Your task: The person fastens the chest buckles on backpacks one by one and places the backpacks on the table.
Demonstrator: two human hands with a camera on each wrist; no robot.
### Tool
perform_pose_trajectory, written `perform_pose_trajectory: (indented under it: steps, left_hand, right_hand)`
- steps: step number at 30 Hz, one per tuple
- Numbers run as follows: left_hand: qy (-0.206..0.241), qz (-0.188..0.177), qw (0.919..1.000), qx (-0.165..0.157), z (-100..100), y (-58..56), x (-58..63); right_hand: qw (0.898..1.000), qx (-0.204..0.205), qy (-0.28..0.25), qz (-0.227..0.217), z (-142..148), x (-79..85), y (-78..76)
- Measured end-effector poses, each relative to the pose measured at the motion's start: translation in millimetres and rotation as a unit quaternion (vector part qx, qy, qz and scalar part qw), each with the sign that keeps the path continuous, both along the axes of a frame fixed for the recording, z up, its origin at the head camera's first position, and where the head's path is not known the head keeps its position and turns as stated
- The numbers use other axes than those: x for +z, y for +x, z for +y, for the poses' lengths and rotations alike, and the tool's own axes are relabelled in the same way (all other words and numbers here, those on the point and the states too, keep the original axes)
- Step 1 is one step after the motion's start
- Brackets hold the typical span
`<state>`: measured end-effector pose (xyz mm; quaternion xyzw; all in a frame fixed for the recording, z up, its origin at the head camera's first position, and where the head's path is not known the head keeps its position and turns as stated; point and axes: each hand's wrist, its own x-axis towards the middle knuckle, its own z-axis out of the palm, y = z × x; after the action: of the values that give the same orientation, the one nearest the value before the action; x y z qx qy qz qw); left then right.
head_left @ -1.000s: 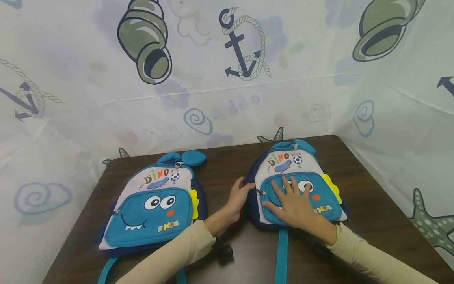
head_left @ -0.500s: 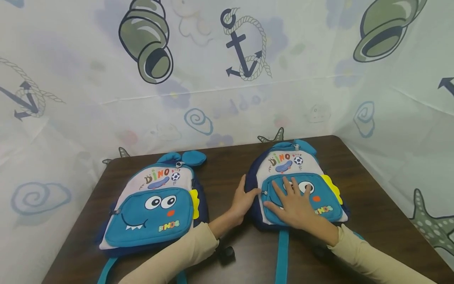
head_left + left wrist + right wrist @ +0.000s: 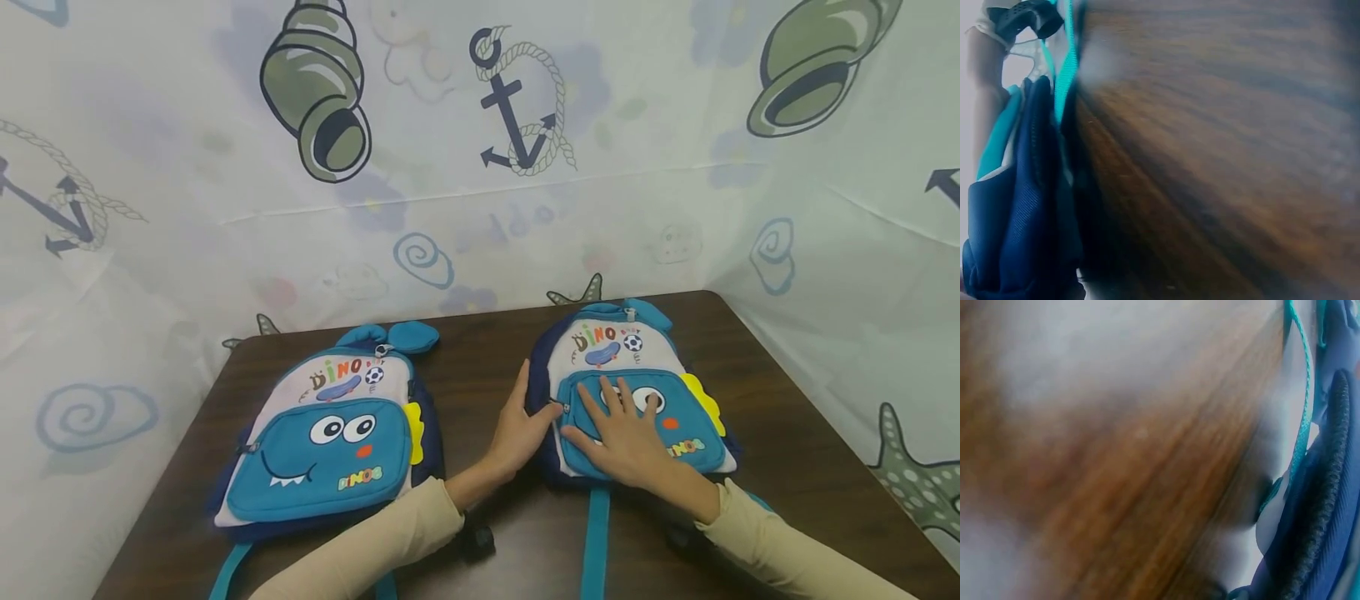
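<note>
Two matching blue dinosaur backpacks lie face up on a dark wooden table. On the right backpack, my right hand rests with fingers spread over the teal front pocket, covering part of the printed face. My left hand touches that bag's left side, fingers extended along the navy edge. Its thumb tip is beside the pocket's zipper pull; a pinch on it cannot be made out. The left backpack lies apart from both hands. In the left wrist view, the navy side panel of a backpack shows close up.
The brown table shows between the bags. Teal straps trail toward the near edge. Dark wrist-camera housing sits under the left wrist. White printed cloth stands behind and at both sides.
My left hand has shifted slightly rightward against the right bag, its fingers now straighter and its thumb further over the bag's edge. The right hand stays in place on the pocket.
</note>
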<state>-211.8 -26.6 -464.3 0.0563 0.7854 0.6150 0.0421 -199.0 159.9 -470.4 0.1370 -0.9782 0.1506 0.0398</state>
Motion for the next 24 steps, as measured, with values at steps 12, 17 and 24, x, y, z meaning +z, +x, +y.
perform_pose_trajectory:
  steps: [12, 17, 24]
  left_hand:
    - [0.122, 0.108, 0.9862, -0.026, 8, 7.8, -2.7]
    - [0.125, 0.135, 0.9822, -0.036, 13, 10.1, 5.1]
    - [0.097, 0.130, 0.9865, -0.017, 21, 13.2, 25.0]
  right_hand:
    - [0.998, 0.015, -0.061, 0.003, -1, -2.5, 4.8]
    - [0.997, 0.011, -0.072, 0.006, 0, -2.8, 5.3]
    - [0.995, 0.009, -0.097, 0.003, 0, 2.0, 6.7]
